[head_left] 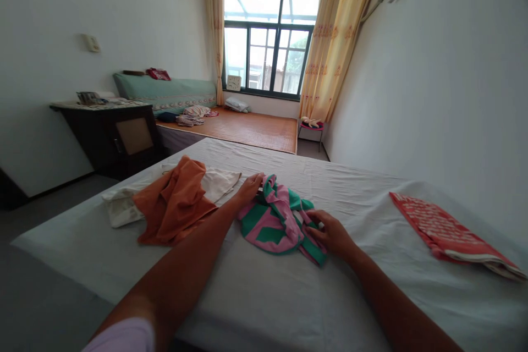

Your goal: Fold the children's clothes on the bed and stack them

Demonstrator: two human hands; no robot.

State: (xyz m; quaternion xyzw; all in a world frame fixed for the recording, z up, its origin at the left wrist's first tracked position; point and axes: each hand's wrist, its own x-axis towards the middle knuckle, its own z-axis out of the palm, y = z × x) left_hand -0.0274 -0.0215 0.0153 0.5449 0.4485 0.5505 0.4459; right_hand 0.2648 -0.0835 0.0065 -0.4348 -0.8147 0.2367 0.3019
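A crumpled pink-and-green garment (pixel 274 225) lies bunched on the white-sheeted bed (pixel 264 297) in front of me. My left hand (pixel 251 187) has its fingers closed on the garment's far left edge. At its right side, my right hand (pixel 330 234) grips the edge between thumb and fingers, which are bent and partly hidden by cloth. Left of my left forearm, a loose orange garment (pixel 175 203) rests over a white or cream garment (pixel 220 181).
A folded red patterned cloth (pixel 449 228) lies at the bed's right. Beyond the bed stand a dark cabinet (pixel 111 137) and a second bed with a brown mat (pixel 251 129). A small pink stool (pixel 312 126) is by the curtain (pixel 330 49), and a white wall (pixel 433 77) runs along the right.
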